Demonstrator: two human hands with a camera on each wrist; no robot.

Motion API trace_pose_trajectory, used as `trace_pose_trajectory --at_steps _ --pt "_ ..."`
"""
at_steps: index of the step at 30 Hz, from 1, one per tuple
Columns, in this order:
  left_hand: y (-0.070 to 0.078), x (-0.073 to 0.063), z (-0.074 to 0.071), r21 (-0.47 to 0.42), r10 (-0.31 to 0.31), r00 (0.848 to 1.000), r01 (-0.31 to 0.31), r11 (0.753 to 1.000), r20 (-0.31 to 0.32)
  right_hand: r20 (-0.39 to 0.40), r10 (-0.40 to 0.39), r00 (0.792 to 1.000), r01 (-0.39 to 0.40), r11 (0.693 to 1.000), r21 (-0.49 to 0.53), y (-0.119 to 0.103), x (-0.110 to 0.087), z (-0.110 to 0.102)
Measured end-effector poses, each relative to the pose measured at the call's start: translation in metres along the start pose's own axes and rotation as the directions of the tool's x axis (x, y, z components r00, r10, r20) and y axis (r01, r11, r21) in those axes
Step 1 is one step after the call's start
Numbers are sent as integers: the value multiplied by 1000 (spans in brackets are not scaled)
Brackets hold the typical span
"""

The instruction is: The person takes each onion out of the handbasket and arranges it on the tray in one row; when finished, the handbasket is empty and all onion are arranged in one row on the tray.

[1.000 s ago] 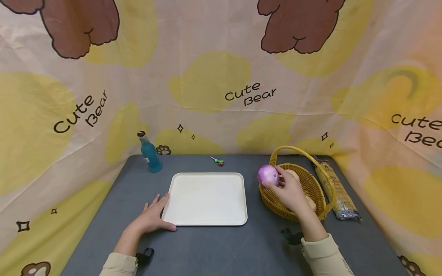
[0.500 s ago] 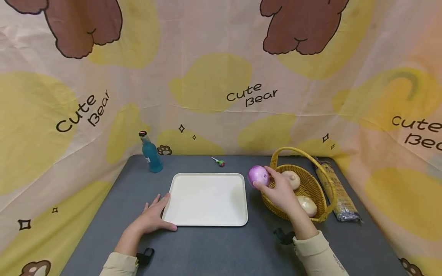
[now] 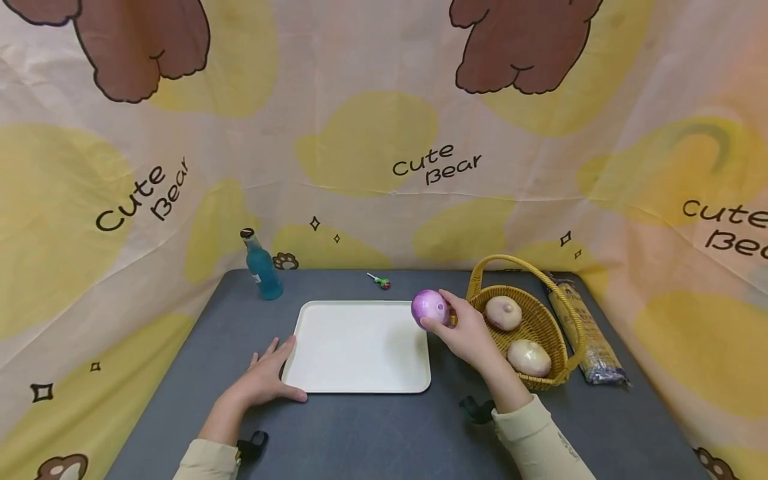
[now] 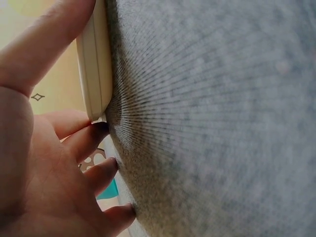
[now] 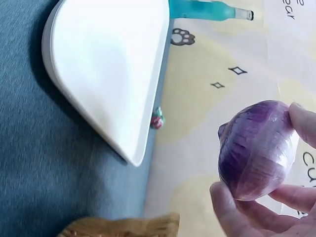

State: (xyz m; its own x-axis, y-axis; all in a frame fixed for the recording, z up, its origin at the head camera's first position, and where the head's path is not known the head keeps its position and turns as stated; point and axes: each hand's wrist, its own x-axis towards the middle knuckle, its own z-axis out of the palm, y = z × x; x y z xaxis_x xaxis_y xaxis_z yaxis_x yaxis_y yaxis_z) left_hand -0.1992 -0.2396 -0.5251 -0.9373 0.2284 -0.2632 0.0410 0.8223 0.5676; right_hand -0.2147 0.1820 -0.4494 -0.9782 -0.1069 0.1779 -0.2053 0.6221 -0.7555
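My right hand pinches a glossy purple onion between thumb and fingers, just over the right edge of a white rectangular tray. In the right wrist view the onion is held up by its sides, fingertips round its lower end. My left hand lies with spread fingers at the tray's left side, the thumb along the near left corner. From the left wrist, the tray's rim shows between thumb and forefinger, while the other fingertips rest on the grey tabletop.
Right of the tray stands a yellow wicker basket with a tall handle, holding two pale round bulbs. A long printed plastic packet lies beyond it. At the back are a blue bottle and a small lollipop.
My right hand has carried the onion left, from over the basket to the tray's right edge, uncovering the two pale bulbs. The left hand has stayed at the tray.
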Motion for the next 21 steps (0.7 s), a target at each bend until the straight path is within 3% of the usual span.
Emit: trace_pose_trajectory --at_steps 6,21 --pt "1 -1 0 1 -18 1000 18 1000 10 21 4 1000 -3 1000 -28 -6 3 12" --pt "-3 -1 1 2 5 1000 -5 1000 7 51 22 998 -24 999 30 -19 7 41"
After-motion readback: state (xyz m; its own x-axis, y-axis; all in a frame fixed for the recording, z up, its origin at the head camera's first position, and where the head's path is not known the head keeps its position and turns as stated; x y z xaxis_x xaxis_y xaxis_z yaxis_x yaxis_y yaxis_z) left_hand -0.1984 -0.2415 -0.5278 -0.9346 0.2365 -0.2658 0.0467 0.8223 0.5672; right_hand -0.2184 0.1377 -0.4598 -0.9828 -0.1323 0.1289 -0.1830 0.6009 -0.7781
